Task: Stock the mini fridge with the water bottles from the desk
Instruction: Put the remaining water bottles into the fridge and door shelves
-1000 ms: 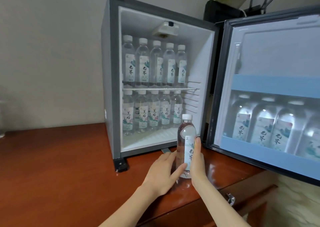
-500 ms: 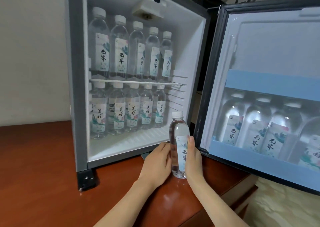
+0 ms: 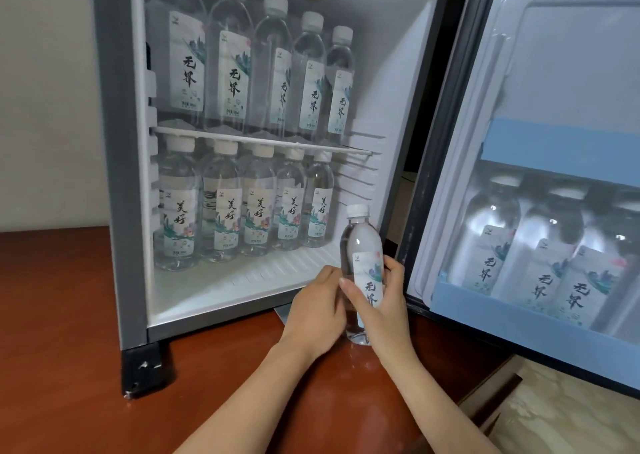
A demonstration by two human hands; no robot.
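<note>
Left hand [image 3: 317,310], right hand [image 3: 389,306], gripping water bottle [image 3: 362,239]

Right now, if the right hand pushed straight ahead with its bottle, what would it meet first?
Probably nothing soon: the right hand faces the mini fridge's bare floor, right of the lower bottles. Then an inner wall; depth is unclear.

Left grip [image 3: 318,310] and right grip [image 3: 384,301] show bare wrists, bare forearms, short nails.
</note>
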